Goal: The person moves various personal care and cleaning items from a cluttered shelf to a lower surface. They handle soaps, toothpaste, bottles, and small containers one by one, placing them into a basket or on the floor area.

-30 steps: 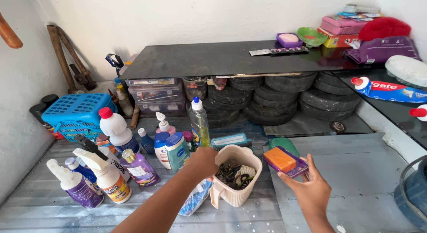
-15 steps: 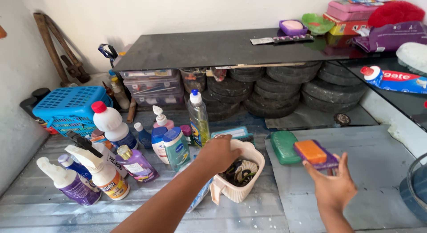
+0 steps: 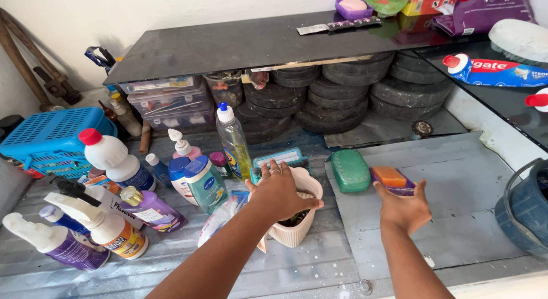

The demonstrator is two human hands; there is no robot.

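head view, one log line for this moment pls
left hand: on cup rim | right hand: at soap dish | green box beside dish
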